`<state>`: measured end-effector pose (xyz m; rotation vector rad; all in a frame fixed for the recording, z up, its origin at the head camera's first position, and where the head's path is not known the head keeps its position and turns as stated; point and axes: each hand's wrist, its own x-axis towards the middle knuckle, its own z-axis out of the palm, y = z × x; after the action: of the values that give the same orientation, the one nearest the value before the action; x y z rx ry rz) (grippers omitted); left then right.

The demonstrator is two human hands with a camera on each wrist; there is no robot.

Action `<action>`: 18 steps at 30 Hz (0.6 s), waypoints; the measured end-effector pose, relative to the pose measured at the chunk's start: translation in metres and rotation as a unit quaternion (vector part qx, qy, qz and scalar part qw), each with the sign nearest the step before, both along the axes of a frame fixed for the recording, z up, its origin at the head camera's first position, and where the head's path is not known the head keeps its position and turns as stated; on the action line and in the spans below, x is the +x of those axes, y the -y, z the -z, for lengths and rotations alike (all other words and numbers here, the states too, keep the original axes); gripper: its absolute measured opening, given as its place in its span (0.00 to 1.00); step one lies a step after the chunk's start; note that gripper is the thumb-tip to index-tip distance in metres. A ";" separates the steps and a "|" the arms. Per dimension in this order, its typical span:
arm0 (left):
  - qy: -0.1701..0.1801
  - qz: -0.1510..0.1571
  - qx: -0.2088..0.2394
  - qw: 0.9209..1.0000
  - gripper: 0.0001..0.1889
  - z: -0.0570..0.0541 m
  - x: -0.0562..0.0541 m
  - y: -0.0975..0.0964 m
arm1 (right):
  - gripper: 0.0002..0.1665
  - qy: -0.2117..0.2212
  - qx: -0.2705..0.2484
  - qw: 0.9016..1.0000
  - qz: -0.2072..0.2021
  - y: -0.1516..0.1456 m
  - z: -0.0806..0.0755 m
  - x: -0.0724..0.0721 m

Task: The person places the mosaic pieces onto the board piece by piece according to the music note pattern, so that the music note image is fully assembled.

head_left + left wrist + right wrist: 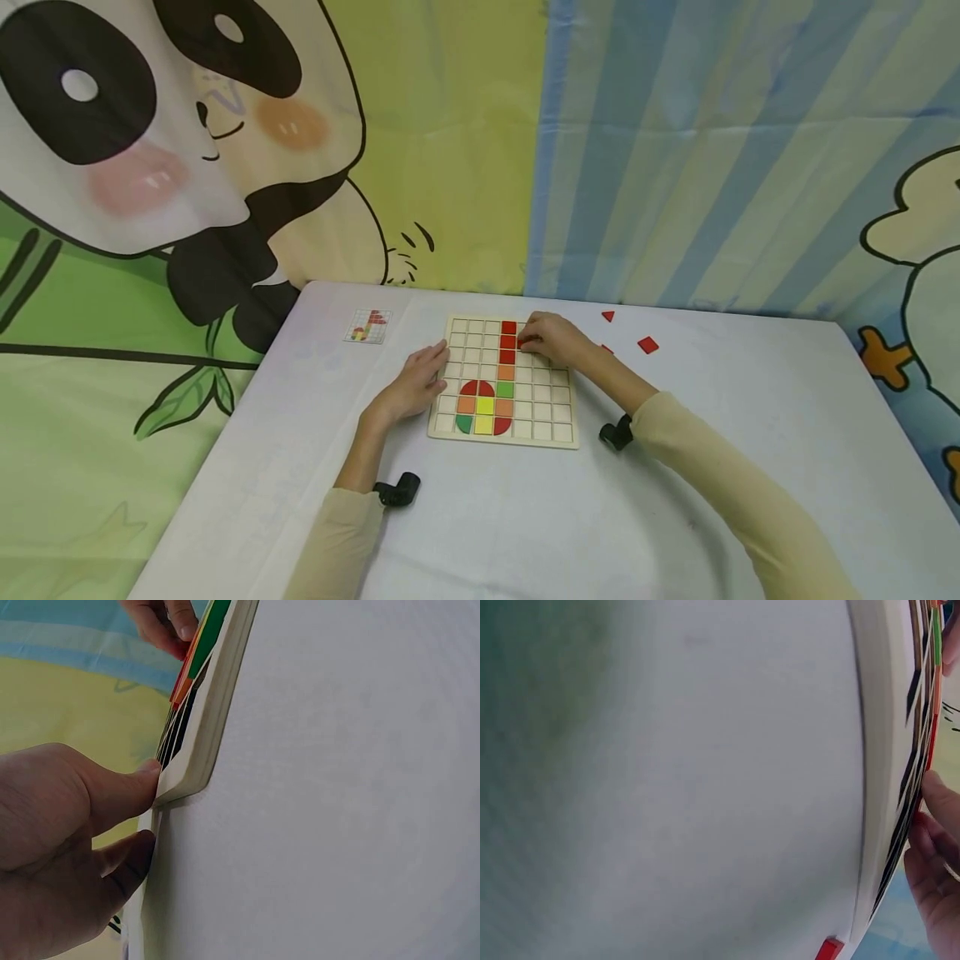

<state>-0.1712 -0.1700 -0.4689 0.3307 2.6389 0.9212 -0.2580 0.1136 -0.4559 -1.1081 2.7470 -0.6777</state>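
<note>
A wooden grid board lies on the table with red, orange, yellow and green tiles in some of its cells. Several red tiles stand in a column near the board's top. At that column my right hand pinches a small red tile between thumb and fingers; its exact shape is mostly hidden. My left hand touches the board's left edge, its thumb against the rim and its fingers around the side. Lower on the board, a rounded red, orange, yellow and green pattern fills several cells.
A printed pattern card lies left of the board. To the right are a red triangle, a red square and another red piece partly behind the right arm. Black wrist devices sit at both wrists. Printed curtains hang behind the table.
</note>
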 end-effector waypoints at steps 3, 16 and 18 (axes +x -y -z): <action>-0.001 0.004 0.001 1.000 0.32 0.000 0.000 0.000 | 0.12 -0.023 0.000 1.000 -0.018 -0.001 -0.001 0.003; 0.000 -0.002 0.002 1.000 0.32 -0.001 0.000 -0.002 | 0.26 0.051 -0.062 0.995 0.062 -0.036 -0.005 0.021; -0.001 0.000 0.003 1.000 0.32 -0.001 0.000 -0.002 | 0.28 0.062 -0.067 0.993 0.078 -0.056 -0.007 0.025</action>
<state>-0.1711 -0.1680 -0.4675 0.3329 2.6382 0.9290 -0.2326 0.1696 -0.4484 -0.8479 2.7341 -0.9308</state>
